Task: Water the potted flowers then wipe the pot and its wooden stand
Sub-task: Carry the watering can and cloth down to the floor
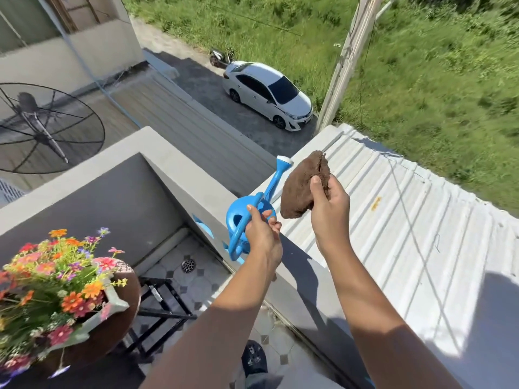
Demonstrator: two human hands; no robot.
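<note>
Head view, positions taken from the grey parapet wall (179, 175): left hand (262, 234), fingers curled round the looped handle of the blue watering can (247, 217), holding it at the wall's top edge, whether resting on the ledge or lifted clear could not be told, spout (278, 175) angled up and away toward the outer side; right hand (327, 209), raised just outward of the wall above the white corrugated roof (393, 220), thumb and fingers pinching a folded brown cloth (303, 186), the cloth standing just beside the spout's white rose, contact not discernible; potted flowers (47, 279), orange, pink, red and purple, well inside the wall at lower left, set in a pale pot (118, 304) on a round brown wooden stand (123, 324) with black metal legs (157, 304); tiled floor (196, 287) inside the wall, with a round drain (188, 265) near the corner; dark shoe (254, 357) on the tiles at the wall's foot; white car (266, 94) parked on pavement far beyond the wall; mesh satellite dish (42, 127) beyond the wall, at left.
</note>
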